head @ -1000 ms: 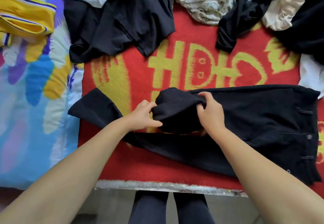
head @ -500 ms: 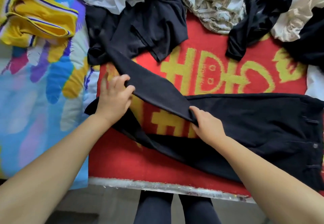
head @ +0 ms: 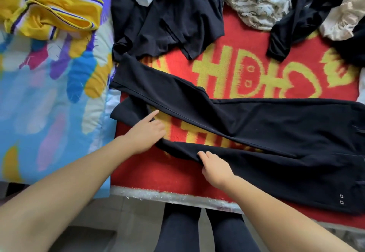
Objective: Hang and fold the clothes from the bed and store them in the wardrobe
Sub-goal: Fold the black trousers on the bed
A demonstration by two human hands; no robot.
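Trousers of soft black cloth (head: 266,125) lie spread on the red and yellow blanket (head: 227,78) on the bed, legs splayed apart. Limp and light, they should be taken at hem and waistband. Left hand (head: 147,131) rests with fingers loose on the near leg; right hand (head: 214,167) pinches that leg's edge.

Home bedroom, bed (head: 173,196) under a red blanket (head: 158,172), bright quilt (head: 39,113), loose clothes (head: 177,20) (heaped, unfolded)

Bare red blanket (head: 158,174) near edge; clothes pile (head: 177,20) blocks far side.
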